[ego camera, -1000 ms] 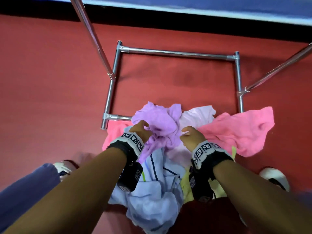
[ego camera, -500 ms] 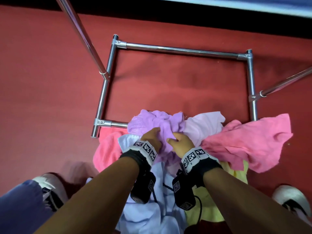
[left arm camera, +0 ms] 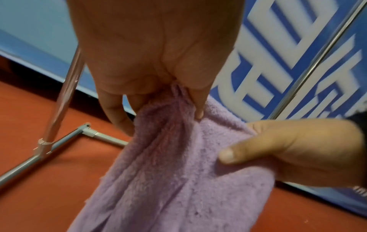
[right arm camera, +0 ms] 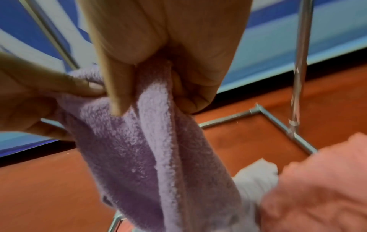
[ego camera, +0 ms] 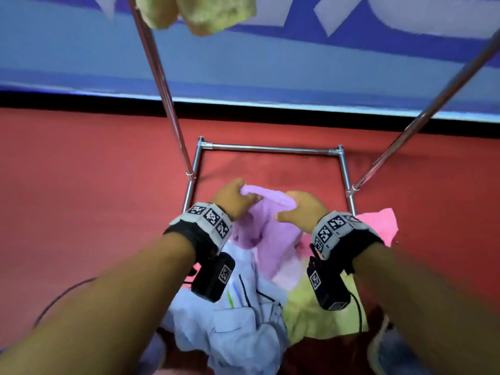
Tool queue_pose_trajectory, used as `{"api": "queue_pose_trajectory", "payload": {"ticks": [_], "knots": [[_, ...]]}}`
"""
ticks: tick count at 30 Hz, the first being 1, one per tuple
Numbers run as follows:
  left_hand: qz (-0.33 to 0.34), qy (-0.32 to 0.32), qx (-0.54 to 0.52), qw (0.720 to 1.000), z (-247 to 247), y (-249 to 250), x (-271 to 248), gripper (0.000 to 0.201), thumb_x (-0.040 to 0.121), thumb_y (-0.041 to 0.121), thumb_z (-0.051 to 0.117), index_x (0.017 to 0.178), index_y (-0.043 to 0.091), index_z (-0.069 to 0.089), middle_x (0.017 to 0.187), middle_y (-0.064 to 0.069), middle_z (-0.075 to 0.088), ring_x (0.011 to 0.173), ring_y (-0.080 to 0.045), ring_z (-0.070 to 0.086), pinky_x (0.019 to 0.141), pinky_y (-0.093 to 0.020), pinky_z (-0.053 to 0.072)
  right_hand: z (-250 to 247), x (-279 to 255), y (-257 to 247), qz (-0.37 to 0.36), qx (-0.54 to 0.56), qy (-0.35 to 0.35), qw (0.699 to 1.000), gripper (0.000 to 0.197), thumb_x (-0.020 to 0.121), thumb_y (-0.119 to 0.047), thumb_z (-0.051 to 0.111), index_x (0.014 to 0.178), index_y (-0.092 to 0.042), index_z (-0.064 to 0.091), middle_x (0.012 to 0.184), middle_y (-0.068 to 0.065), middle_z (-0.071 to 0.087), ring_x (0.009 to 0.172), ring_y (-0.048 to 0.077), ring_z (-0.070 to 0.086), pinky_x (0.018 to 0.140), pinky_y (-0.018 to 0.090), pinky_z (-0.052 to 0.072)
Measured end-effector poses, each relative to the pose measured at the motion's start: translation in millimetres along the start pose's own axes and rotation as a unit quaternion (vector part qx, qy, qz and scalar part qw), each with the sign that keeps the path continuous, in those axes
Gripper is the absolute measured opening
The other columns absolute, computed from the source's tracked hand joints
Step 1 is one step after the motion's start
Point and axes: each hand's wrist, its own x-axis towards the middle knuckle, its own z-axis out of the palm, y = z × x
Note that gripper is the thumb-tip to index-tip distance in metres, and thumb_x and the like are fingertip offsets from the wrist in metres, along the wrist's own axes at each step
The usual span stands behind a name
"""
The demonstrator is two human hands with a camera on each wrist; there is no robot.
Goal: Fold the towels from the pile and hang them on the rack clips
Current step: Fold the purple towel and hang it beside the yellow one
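A purple towel [ego camera: 266, 234] hangs lifted above the pile, held by both hands along its top edge. My left hand [ego camera: 232, 197] pinches the left end; in the left wrist view its fingers [left arm camera: 196, 103] clamp a bunched fold of the purple towel [left arm camera: 178, 172]. My right hand [ego camera: 301, 209] grips the right end; the right wrist view shows the purple towel [right arm camera: 155, 149] squeezed inside its curled fingers [right arm camera: 196, 87]. Under the hands lies the pile: a pink towel [ego camera: 378, 226], a yellow-green towel [ego camera: 319, 315] and a pale blue cloth [ego camera: 238, 328]. The rack's base frame [ego camera: 270, 149] stands on the red floor.
Two slanted chrome rack poles [ego camera: 159, 85] [ego camera: 433, 106] rise left and right of the hands. A yellowish towel [ego camera: 200, 12] hangs at the top of the head view. A blue and white wall banner [ego camera: 270, 63] runs behind the rack. My shoe [ego camera: 378, 347] is at the lower right.
Both hands have lifted the purple towel up off the pile and moved apart along its edge. The head view has tilted up, so the wall and a hanging towel now show.
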Motion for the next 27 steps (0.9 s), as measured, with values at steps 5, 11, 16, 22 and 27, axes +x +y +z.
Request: {"api": "queue_pose_trajectory", "payload": {"ticks": [5,11,16,22,27], "knots": [[0.124,-0.008,-0.023,0.992,-37,68,-78,0.036,0.084,0.032,0.068,0.074,0.021,0.035,0.070,0.005,0.040,0.072,-0.014,0.036,0.060,-0.030,0.029,-61,-61,-54,-0.062,-0.147,0.105,0.982,0.017,0.089,-0.010,0.053,0.094,-0.001,0.067,0.097,0.018,0.068,0.092,0.030,0.060,0.083,0.038,0.042],[0.197,0.009,0.138,0.971,-69,115,-143,0.032,0.079,0.022,0.071,0.101,0.009,0.052,0.092,-0.009,0.061,0.085,-0.024,0.056,0.072,-0.031,0.042,-131,-128,-98,-0.096,-0.112,0.192,0.970,0.024,0.087,-0.002,0.045,0.100,-0.006,0.065,0.095,0.006,0.065,0.092,0.024,0.058,0.079,0.028,0.041],[0.229,0.046,0.057,0.971,-85,153,-177,0.037,0.079,0.033,0.044,0.093,0.004,0.064,0.101,-0.010,0.069,0.092,-0.022,0.060,0.082,-0.031,0.045,-162,-166,-111,-0.110,-0.028,0.258,0.960,0.025,0.082,-0.007,0.057,0.099,-0.024,0.062,0.095,-0.005,0.064,0.089,0.013,0.058,0.077,0.020,0.039],[0.226,0.069,-0.048,0.970,-82,193,-201,0.021,0.095,0.018,0.049,0.104,0.017,0.067,0.111,-0.001,0.066,0.103,-0.012,0.054,0.096,-0.028,0.038,-161,-197,-117,-0.148,0.085,0.223,0.960,0.032,0.080,-0.003,0.068,0.101,-0.025,0.057,0.101,-0.002,0.063,0.081,0.004,0.057,0.079,0.027,0.049],[0.212,0.063,-0.105,0.970,-75,213,-211,0.016,0.092,0.008,0.048,0.091,0.009,0.064,0.093,-0.009,0.064,0.086,-0.018,0.055,0.086,-0.035,0.047,-139,-226,-130,-0.179,0.171,0.068,0.967,0.039,0.081,-0.008,0.070,0.115,-0.017,0.053,0.110,0.002,0.062,0.081,0.000,0.059,0.075,0.016,0.049]]}}
